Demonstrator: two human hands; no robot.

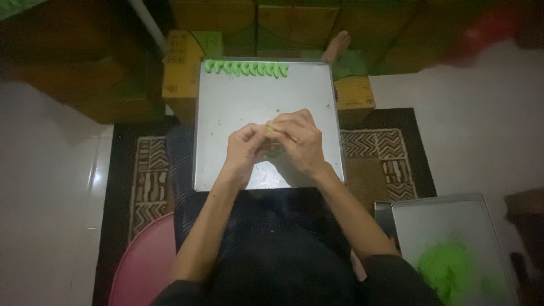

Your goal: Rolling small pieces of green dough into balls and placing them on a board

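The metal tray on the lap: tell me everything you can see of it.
The metal tray is square, flat and dull silver with a low rim, lying level across the person's lap. A row of small green curved pieces lines its far edge, and green crumbs speckle its surface. Over its middle, the left hand and right hand pinch a bit of green dough together.

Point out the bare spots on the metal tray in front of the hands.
The tray is bare between the row of green pieces along its far edge and the hands, left and right, pinching green dough. Both side strips are free. The middle near edge is crowded.
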